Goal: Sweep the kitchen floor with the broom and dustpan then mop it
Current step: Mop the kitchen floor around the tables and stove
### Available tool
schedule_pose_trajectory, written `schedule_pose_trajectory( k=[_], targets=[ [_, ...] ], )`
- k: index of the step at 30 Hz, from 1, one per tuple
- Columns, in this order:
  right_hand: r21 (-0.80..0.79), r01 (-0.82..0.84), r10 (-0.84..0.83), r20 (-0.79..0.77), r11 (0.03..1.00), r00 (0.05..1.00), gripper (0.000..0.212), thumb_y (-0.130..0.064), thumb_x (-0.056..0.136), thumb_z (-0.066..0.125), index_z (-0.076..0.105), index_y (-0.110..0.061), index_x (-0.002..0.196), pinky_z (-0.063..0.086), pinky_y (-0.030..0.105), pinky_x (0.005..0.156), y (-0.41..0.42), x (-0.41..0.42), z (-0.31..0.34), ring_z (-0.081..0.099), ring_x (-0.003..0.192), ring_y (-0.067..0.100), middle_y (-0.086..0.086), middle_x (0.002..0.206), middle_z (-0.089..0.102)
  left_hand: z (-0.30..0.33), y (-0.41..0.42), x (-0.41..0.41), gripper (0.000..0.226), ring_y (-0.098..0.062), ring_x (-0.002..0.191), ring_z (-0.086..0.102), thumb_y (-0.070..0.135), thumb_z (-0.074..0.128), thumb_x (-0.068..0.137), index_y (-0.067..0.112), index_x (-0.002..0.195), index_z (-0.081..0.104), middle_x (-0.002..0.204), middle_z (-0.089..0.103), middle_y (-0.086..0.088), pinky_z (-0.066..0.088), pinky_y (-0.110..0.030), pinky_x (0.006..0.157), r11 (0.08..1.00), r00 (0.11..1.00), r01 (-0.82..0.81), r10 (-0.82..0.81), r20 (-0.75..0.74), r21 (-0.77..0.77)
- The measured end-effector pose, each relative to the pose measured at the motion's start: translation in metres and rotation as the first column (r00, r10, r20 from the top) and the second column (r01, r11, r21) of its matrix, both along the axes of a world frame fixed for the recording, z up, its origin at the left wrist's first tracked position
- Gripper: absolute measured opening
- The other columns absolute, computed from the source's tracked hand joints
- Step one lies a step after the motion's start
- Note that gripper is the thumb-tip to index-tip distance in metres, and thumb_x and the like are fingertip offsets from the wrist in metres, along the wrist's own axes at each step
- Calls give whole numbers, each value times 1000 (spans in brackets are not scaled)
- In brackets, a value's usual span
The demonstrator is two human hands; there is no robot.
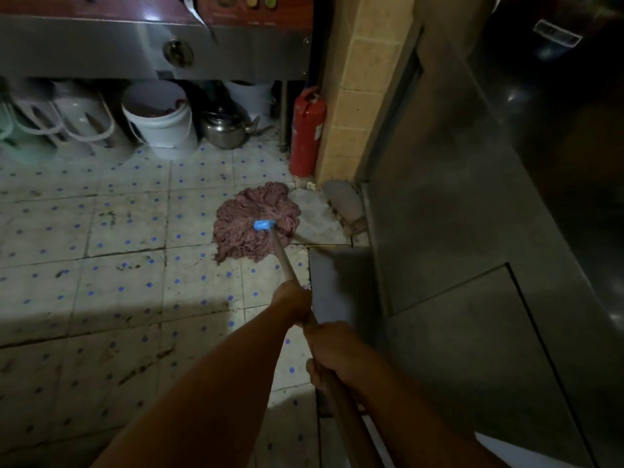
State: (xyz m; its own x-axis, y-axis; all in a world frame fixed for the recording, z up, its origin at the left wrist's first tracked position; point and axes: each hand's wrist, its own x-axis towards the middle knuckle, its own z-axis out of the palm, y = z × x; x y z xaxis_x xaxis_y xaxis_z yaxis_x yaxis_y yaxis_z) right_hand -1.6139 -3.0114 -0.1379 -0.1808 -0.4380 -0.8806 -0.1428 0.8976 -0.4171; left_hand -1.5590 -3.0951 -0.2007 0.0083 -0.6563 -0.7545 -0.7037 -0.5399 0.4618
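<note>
A pinkish string mop head (256,221) with a blue collar (264,225) lies spread flat on the white floor tiles with blue dots (128,231). Its wooden handle (285,260) runs back toward me. My left hand (293,303) grips the handle further down, closer to the mop head. My right hand (332,349) grips it just behind, nearer my body. The mop head rests near the foot of a tiled pillar. Dark dirt marks show on the tiles to the left. No broom or dustpan is in view.
A red fire extinguisher (307,130) stands against the tan tiled pillar (364,89). White buckets (162,123) and a metal kettle (224,128) sit under a steel counter (152,49). A steel cabinet (472,248) fills the right side. A flat grey object (344,201) lies by the pillar's foot.
</note>
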Motion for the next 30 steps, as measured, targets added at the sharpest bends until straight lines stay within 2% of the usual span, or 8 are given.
schedule_pose_trajectory(
  k=[4, 7, 12, 16, 18, 21, 26, 30],
  targets=[
    [35, 57, -60, 91, 998, 994, 27, -22, 99, 45, 49, -11, 75, 39, 15, 37, -21, 42, 12, 47, 37, 10, 5, 60, 47, 0, -23, 42, 35, -30, 104, 62, 14, 48, 95, -3, 125, 49, 120, 59, -18, 52, -32, 72, 998, 998, -58, 58, 14, -19],
    [-10, -38, 38, 64, 999, 997, 30, -29, 99, 43, 44, -18, 70, 43, 21, 45, -39, 78, 8, 48, 51, 12, 2, 66, 47, -4, -36, 83, 35, -30, 107, 61, 14, 48, 94, -3, 124, 50, 122, 58, -18, 51, -33, 80, 996, 994, -86, 88, 61, -29],
    [-2, -97, 96, 174, 995, 980, 18, -21, 99, 44, 54, -6, 97, 53, 29, 51, -73, 155, 3, 54, 55, 17, 8, 71, 52, -14, -68, 171, 37, -30, 113, 57, 17, 48, 94, -4, 124, 51, 125, 57, -19, 47, -33, 88, 991, 981, -118, 125, 148, -57],
    [7, -200, 195, 200, 980, 960, 21, -19, 98, 46, 52, -12, 80, 46, 25, 47, -104, 209, -5, 51, 52, 15, 6, 65, 50, -25, -95, 233, 35, -31, 111, 58, 19, 51, 93, -4, 120, 53, 123, 58, -19, 47, -34, 87, 980, 960, -189, 199, 197, -70],
    [23, -235, 222, 241, 972, 945, 16, -19, 98, 48, 55, -5, 93, 46, 25, 47, -120, 230, -5, 51, 50, 16, 8, 64, 51, -29, -107, 259, 36, -31, 111, 58, 18, 51, 93, -4, 121, 53, 123, 58, -19, 47, -34, 85, 967, 943, -243, 254, 213, -79],
    [2, -322, 314, 222, 947, 923, 33, -29, 97, 48, 54, -2, 116, 48, 25, 52, -143, 261, -17, 53, 50, 16, 8, 67, 54, -37, -124, 297, 37, -32, 110, 58, 17, 52, 92, -5, 122, 52, 123, 58, -20, 47, -35, 83, 944, 913, -318, 330, 239, -85],
    [-32, -394, 393, 168, 919, 904, 28, -30, 99, 46, 57, -4, 102, 43, 21, 45, -168, 281, -33, 49, 46, 13, 4, 62, 52, -47, -145, 325, 33, -31, 95, 64, 19, 52, 93, -3, 117, 54, 112, 63, -20, 54, -36, 78, 912, 876, -408, 405, 262, -46],
    [39, -310, 300, 162, 950, 940, 27, -33, 97, 47, 56, -9, 93, 43, 20, 46, -168, 265, -41, 48, 45, 11, 2, 61, 53, -46, -150, 303, 34, -31, 98, 64, 19, 53, 93, -4, 118, 53, 114, 62, -20, 54, -36, 79, 930, 894, -366, 360, 266, -27]
  ],
)
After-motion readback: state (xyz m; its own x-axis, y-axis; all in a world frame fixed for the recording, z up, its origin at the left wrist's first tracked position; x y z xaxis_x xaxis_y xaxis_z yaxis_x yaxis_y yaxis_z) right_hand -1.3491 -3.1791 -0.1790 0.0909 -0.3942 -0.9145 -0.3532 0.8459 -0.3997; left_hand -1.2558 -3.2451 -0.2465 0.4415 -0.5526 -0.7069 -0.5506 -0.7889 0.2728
